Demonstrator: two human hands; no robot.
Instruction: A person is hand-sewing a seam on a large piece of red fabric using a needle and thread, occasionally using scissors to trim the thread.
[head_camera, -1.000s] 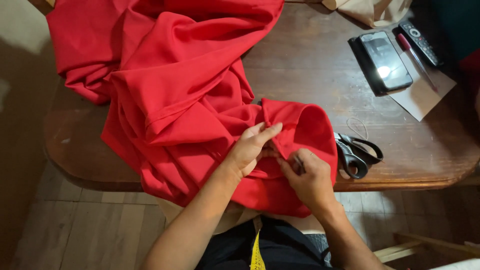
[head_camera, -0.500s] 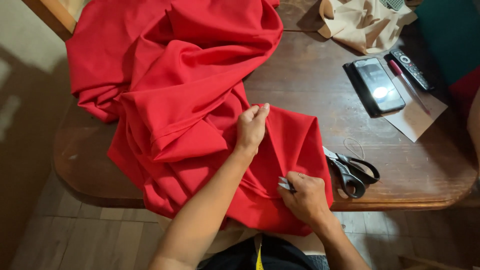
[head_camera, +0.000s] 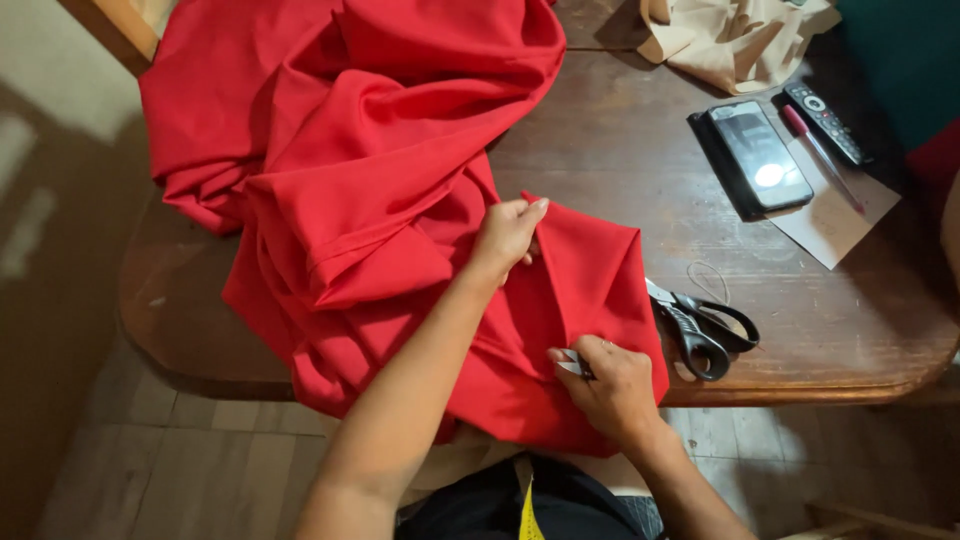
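Red fabric (head_camera: 400, 190) pinched by left hand (head_camera: 508, 236); right hand (head_camera: 612, 388) pressing its edge.

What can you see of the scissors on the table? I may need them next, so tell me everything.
The scissors have black looped handles and pale metal blades, which look closed. They lie flat on the dark wooden table near its front edge, handles toward the right and blades pointing left, the tips hidden under the edge of the red fabric. Neither hand touches them; the right hand is nearest, pinching the fabric beside them.
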